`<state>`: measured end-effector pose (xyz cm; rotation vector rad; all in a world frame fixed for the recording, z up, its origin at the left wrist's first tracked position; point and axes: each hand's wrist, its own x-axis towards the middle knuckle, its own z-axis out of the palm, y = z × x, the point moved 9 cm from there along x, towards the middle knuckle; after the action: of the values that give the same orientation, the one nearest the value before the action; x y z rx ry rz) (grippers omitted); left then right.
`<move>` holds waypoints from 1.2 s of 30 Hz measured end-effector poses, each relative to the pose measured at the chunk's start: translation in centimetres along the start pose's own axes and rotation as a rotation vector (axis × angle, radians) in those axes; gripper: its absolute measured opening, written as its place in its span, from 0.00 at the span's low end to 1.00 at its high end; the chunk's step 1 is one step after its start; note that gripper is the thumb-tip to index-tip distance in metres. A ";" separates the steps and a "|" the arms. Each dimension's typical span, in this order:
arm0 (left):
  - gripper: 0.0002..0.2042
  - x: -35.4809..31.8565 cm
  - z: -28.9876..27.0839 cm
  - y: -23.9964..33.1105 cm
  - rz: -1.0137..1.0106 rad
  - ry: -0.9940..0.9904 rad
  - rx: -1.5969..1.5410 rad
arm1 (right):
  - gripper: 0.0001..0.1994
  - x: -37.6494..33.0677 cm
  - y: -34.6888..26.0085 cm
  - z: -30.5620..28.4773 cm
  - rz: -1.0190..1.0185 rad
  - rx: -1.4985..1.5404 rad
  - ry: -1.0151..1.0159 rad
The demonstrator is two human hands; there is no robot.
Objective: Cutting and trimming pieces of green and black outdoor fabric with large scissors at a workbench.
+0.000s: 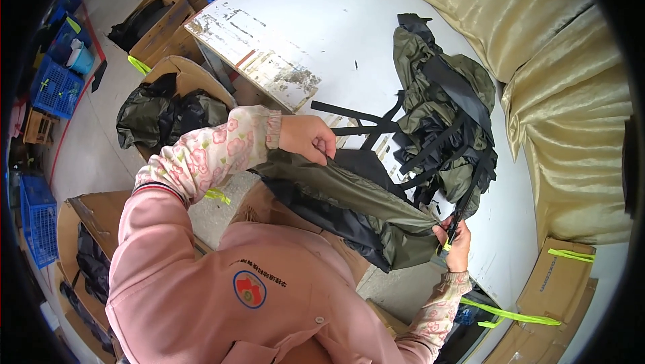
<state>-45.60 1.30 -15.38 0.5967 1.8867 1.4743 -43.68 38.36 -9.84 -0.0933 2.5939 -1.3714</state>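
An olive and black fabric bag (349,193) is stretched between my two hands at the near edge of the white table. My left hand (306,138) is closed, pinching the upper left edge of the bag between thumb and fingers. At the bag's right end, my right hand (458,246) is closed on its corner. A thin dark piece and a small yellow-green bit show at the right fingers; I cannot tell whether they belong to the bag. Just beyond lies a heap of similar olive fabric (416,48) with black straps (349,111) trailing left.
The white table (322,21) has a worn, peeling left edge. Cardboard boxes (171,25) stand along its left side, one with dark bags (171,119). Blue crates (57,88) line the far left. A gold curtain (564,88) hangs at right above a cardboard box (554,290).
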 end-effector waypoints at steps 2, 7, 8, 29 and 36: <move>0.06 0.0 0.2 -0.4 0.022 -0.013 -0.049 | 0.13 0.4 0.2 0.3 -0.007 -0.001 -0.019; 0.07 -0.1 0.2 0.0 0.048 -0.008 -0.140 | 0.13 1.2 1.1 0.6 0.020 -0.060 0.013; 0.07 -0.1 0.2 0.4 0.058 0.004 -0.187 | 0.13 1.4 0.0 0.8 0.021 -0.060 0.016; 0.09 -0.2 1.3 5.7 0.269 0.195 0.023 | 0.24 2.7 -18.2 11.2 -0.654 -0.824 -0.180; 0.09 -0.3 1.3 5.9 0.183 0.154 0.076 | 0.23 2.9 -17.2 11.4 -0.577 -0.784 -0.238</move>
<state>-44.69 3.51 -9.80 0.7263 2.0591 1.6100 -44.82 18.94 -2.31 -1.1038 2.8174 -0.3108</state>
